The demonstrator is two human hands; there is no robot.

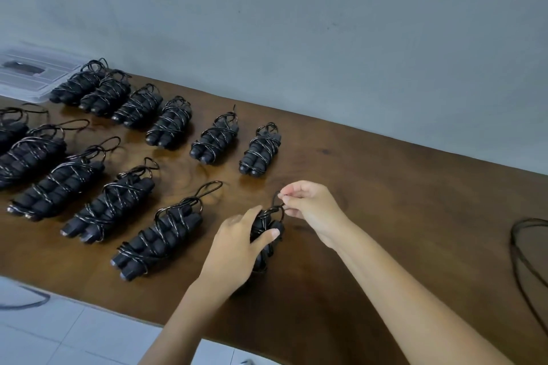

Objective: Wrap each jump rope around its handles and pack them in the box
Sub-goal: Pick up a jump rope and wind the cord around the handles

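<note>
My left hand [234, 246] grips a black jump rope bundle [267, 234], two foam handles side by side with cord wound round them, held just above the brown table [385, 216]. My right hand [311, 210] pinches the loose cord loop [278, 200] at the bundle's far end. Several wrapped bundles lie in two rows to the left, the nearest one [158, 238] beside my left hand, another [259, 149] just beyond my hands. A clear plastic box [32, 74] sits at the far left corner of the table.
A loose black cord [527, 249] curls at the table's right edge. A grey wall runs behind the table. White floor tiles [74, 329] show below the near edge, with a dark cable on them.
</note>
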